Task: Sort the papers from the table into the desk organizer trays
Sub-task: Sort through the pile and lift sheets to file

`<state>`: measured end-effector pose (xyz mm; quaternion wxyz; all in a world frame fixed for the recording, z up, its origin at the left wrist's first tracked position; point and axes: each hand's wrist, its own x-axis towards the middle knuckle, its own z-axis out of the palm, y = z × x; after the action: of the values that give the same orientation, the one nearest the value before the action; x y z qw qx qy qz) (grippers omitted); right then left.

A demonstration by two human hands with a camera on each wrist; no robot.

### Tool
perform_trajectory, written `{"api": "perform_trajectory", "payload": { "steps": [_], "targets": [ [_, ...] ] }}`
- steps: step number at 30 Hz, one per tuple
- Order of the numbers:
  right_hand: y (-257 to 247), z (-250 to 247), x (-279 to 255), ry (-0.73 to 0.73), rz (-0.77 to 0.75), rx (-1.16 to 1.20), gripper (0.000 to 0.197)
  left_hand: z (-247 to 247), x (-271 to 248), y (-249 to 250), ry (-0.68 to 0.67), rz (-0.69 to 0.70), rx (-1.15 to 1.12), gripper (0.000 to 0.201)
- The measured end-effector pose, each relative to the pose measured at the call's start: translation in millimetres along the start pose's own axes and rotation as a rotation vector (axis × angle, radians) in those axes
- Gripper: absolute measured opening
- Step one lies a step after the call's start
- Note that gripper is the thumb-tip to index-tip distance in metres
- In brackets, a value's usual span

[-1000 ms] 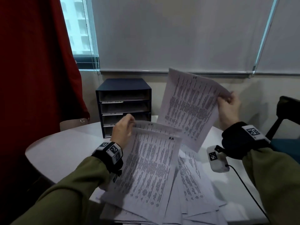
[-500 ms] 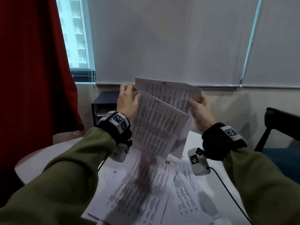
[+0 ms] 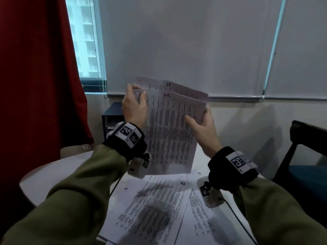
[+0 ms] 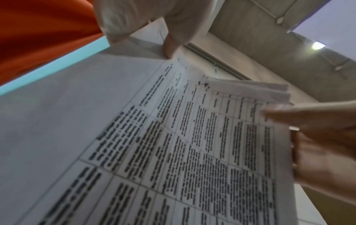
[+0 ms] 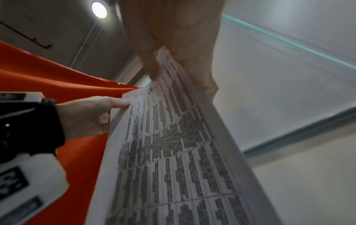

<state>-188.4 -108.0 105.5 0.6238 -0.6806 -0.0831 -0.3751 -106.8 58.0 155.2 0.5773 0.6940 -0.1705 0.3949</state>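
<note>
Two printed sheets stand upright between my hands, one behind the other, above the white table. My left hand pinches their upper left corner. My right hand grips their right edge with the thumb on the front. The left wrist view shows the sheets from below, and the right wrist view shows the same sheets held at both sides. More printed papers lie spread on the table below. The dark desk organizer is mostly hidden behind my left hand and the sheets.
A red curtain hangs at the left. White roller blinds cover the window behind the table. A dark chair stands at the right. A black cable runs across the table's right side.
My hands have brought the two sheets together, nearly aligned and more upright. The view has tilted slightly; the organizer is hidden further behind them.
</note>
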Motion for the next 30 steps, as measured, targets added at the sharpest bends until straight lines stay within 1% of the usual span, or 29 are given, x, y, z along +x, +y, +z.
{"api": "perform_trajectory", "payload": {
  "steps": [2,3,5,6,7,9,11,13,15,19,20,22,25,28,30],
  "targets": [
    [10.7,5.2,-3.7,0.136,0.038,0.019,0.021,-5.8,-21.0,-2.6,-0.011,0.012,-0.067,0.035],
    [17.0,6.2,-8.6,0.152,0.068,0.054,0.017,-9.1,-34.4,-7.4,-0.016,0.012,-0.087,0.045],
    [34.0,8.5,-25.3,0.124,0.158,0.116,0.010,-16.1,-63.5,-25.1,-0.073,-0.052,-0.071,0.061],
    [42.8,10.3,-36.6,0.095,0.202,0.119,0.008,-18.1,-77.7,-37.8,-0.117,-0.097,-0.038,0.063],
    [52.7,12.2,-48.1,0.075,0.243,0.102,0.008,-19.1,-90.3,-51.5,-0.156,-0.138,0.000,0.064],
    [72.2,16.5,-64.6,0.079,0.314,0.060,0.017,-18.8,-111.0,-79.0,-0.217,-0.233,0.023,0.063],
    [89.3,18.8,-71.3,0.108,0.405,0.044,0.022,-21.1,-124.6,-98.2,-0.263,-0.347,-0.006,0.063],
    [103.4,18.9,-71.3,0.126,0.507,0.037,0.020,-22.8,-133.3,-113.7,-0.314,-0.479,-0.043,0.060],
    [114.7,18.3,-69.3,0.140,0.601,0.017,0.017,-24.7,-138.1,-125.7,-0.398,-0.606,-0.051,0.051],
    [137.9,16.4,-68.3,0.108,0.755,0.004,0.027,-22.4,-135.9,-151.0,-0.585,-0.825,-0.156,0.039],
    [142.6,16.7,-69.6,0.081,0.781,-0.019,0.030,-21.8,-134.9,-154.8,-0.601,-0.843,-0.179,0.037],
    [148.3,18.3,-70.3,0.008,0.786,-0.097,0.032,-22.7,-133.5,-159.2,-0.605,-0.830,-0.148,0.038],
    [149.6,22.6,-65.1,-0.022,0.757,-0.213,0.036,-28.9,-128.4,-167.9,-0.538,-0.827,0.059,0.043],
    [157.2,30.6,-57.8,-0.058,0.792,-0.214,0.045,-41.0,-118.9,-174.0,-0.516,-0.836,0.164,0.043],
    [166.3,37.6,-55.3,-0.105,0.839,-0.181,0.045,-50.4,-114.2,-181.6,-0.526,-0.832,0.209,0.041]
  ]
}}
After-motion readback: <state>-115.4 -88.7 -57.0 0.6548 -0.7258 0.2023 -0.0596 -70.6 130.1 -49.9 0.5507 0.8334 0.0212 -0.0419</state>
